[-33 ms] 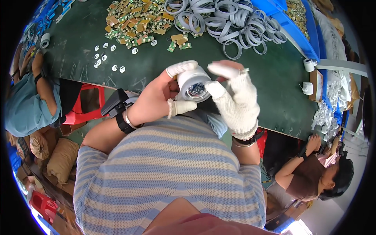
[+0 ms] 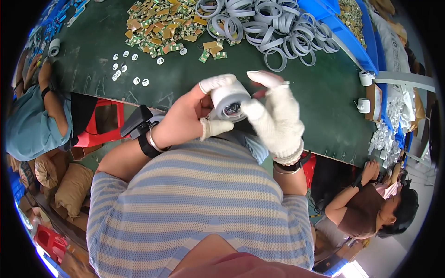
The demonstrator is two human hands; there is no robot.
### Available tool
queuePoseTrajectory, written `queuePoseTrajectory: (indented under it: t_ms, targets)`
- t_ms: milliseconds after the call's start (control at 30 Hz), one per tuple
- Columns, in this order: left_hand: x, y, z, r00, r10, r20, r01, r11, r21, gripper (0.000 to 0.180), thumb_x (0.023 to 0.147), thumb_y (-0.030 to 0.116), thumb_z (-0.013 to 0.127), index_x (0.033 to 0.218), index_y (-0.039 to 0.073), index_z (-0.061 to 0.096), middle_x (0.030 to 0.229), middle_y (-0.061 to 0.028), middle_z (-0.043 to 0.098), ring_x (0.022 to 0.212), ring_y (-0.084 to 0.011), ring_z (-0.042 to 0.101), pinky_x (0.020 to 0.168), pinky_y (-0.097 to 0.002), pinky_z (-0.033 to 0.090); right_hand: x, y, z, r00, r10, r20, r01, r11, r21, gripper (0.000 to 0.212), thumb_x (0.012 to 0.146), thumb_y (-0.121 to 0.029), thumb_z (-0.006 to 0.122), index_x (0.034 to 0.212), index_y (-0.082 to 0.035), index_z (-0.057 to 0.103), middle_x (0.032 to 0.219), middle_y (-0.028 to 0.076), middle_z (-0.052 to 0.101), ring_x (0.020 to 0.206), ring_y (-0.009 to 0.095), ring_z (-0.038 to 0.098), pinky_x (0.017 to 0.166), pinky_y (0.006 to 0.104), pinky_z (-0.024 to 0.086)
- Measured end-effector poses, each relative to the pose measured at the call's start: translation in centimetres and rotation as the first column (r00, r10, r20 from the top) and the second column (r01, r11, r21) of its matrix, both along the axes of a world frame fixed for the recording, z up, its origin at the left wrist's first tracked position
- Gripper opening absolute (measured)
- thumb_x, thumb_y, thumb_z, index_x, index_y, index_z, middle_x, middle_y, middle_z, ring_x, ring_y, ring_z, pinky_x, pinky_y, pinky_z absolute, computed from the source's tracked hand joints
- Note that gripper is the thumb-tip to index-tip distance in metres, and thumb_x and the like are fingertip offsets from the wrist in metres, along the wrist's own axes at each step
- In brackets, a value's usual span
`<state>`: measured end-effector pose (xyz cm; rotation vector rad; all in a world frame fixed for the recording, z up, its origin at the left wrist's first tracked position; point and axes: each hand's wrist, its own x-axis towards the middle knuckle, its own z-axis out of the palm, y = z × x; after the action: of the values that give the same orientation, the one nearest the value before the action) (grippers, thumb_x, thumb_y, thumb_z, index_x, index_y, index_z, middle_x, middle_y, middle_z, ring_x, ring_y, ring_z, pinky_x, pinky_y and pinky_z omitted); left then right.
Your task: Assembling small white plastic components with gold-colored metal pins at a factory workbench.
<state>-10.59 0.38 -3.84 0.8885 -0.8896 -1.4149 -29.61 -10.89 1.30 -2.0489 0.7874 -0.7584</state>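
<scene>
The left hand (image 2: pixel 183 118) grips the white cup (image 2: pixel 225 94) above the near edge of the table (image 2: pixel 333 106). Since the earlier frame, the right hand's (image 2: pixel 280 118) thumb has shifted slightly farther across the cup's opening; its index finger stands wide apart. Bare tabletop extends rightward.

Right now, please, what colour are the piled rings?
The piled rings are grey, clearest in the head view.

Grn tbl (image 2: pixel 92 46): PCBs (image 2: pixel 162 25), gry rings (image 2: pixel 280 22), discs (image 2: pixel 160 60)
</scene>
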Motion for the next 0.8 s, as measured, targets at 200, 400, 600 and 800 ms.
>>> queuePoseTrajectory:
  t_ms: [200,400,600,800]
  targets:
    - [-0.2,-0.4,0.0,0.964,-0.069,0.256,0.106,0.985,-0.134,0.071,0.088,-0.001,0.082,0.15,0.009,0.049,0.143,-0.0071,0.06,0.131,-0.0198,0.059,0.11,-0.0379,0.048,1.5,0.9,-1.7,0.994,0.089,-0.063,-0.101,0.969,-0.226,0.061,0.075,-0.034,0.088,0.125,-0.007,0.065,0.108,0.017,0.065,0.094,0.035,0.066,0.083,0.0442,0.053]
    - [-0.5,-0.7,0.7,0.921,-0.088,0.379,0.123,0.99,-0.07,0.071,0.083,-0.001,0.083,0.147,0.01,0.053,0.129,-0.0061,0.063,0.118,-0.0175,0.064,0.098,-0.0331,0.052,1.8,0.4,-2.8,0.999,0.035,0.037,-0.025,0.968,-0.249,0.043,0.075,-0.028,0.087,0.109,-0.007,0.07,0.097,0.014,0.067,0.086,0.035,0.066,0.078,0.0432,0.053]
    - [3.2,-3.1,1.6,0.629,0.12,0.768,-0.015,0.99,-0.142,0.058,0.085,0.03,0.087,0.131,0.006,0.061,0.112,-0.0127,0.065,0.091,-0.0227,0.063,0.08,-0.0366,0.053,-0.4,-2.9,-1.1,0.974,0.054,-0.221,-0.003,0.974,0.224,0.045,0.093,-0.046,0.073,0.099,-0.001,0.075,0.094,0.014,0.071,0.088,0.027,0.07,0.082,0.037,0.054]
    - [8.5,-8.3,0.3,-0.093,0.288,0.953,0.02,0.958,-0.287,0.021,0.082,0.007,0.076,0.099,0.003,0.064,0.101,-0.0174,0.064,0.095,-0.0411,0.058,0.084,-0.0464,0.048,0.0,-5.5,-2.1,0.967,-0.12,-0.226,0.013,0.905,-0.425,0.023,0.09,-0.029,0.08,0.097,-0.008,0.073,0.09,0.011,0.071,0.088,0.031,0.066,0.083,0.0409,0.052]
